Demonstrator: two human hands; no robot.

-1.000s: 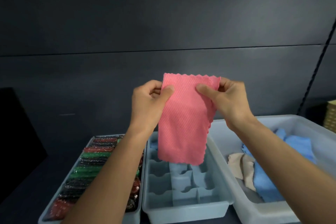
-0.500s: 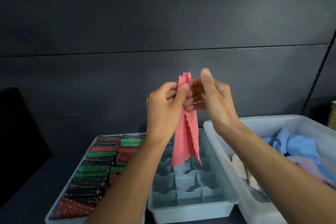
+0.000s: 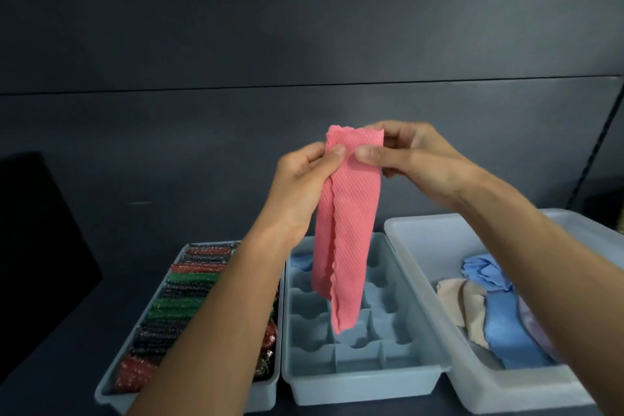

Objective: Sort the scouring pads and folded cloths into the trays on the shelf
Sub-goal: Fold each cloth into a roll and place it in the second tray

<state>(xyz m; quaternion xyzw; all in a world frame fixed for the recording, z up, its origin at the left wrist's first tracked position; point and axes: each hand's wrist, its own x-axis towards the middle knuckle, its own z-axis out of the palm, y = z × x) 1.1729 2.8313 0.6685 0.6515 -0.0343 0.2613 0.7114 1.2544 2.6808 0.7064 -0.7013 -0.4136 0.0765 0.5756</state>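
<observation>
Pink cloth (image 3: 347, 213) held up in the air, folded lengthwise into a narrow strip, hanging down over the divided tray (image 3: 418, 358); lower end level with the middle cells, whether touching or clear of them impossible to tell. Top edge pinched from both sides: left hand (image 3: 304, 179) with thumb pressed on the front of the cloth at its upper left corner; right hand (image 3: 415, 155) with thumb across the front at the upper right, fingers curled behind; both grips closed on the fabric.

Divided tray pale blue-grey, partitioned into small cells; one far-left cell holding a blue cloth (image 3: 302, 262); most visible cells bare. Just left of it, partly behind the left forearm, tray of scouring pads (image 3: 111, 398); pads (image 3: 182, 294) in packed rows, red, green and dark, glittery. Just right of it, open bin (image 3: 422, 230), pale, with loose cloths lying in it: beige cloth (image 3: 462, 304), light blue cloth (image 3: 503, 331), a lilac edge beside that, mostly behind the right forearm.

All three containers side by side on dark shelf (image 3: 50, 365); dark panelled wall (image 3: 304, 27) behind.
</observation>
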